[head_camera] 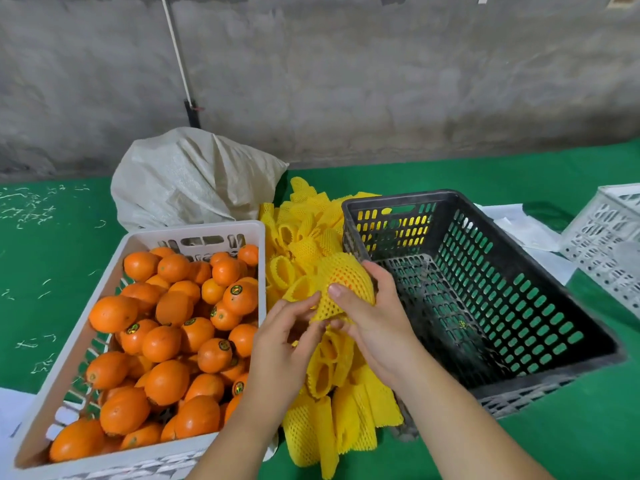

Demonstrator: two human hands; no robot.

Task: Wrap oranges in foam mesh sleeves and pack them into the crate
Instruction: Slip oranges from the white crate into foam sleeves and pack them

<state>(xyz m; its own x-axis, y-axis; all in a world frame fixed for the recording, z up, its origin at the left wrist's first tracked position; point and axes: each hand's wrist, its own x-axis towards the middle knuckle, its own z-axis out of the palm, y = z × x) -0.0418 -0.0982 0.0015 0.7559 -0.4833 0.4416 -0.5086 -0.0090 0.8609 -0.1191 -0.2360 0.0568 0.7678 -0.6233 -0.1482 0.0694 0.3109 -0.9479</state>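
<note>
An orange in a yellow foam mesh sleeve (341, 277) is held above the gap between two crates. My right hand (372, 315) grips it from the right and below, thumb on the mesh. My left hand (289, 336) pinches the sleeve's lower left edge with its fingertips. A white crate (194, 233) on the left holds several bare oranges (166, 341). A black slotted crate (485, 289) on the right has nothing in it. A pile of yellow mesh sleeves (332, 403) lies between the crates.
A pale woven sack (190, 178) lies behind the white crate. Another white crate (609, 244) sits at the right edge, with white paper (519, 225) beside it. Green cloth (52, 254) covers the table. A grey wall stands behind.
</note>
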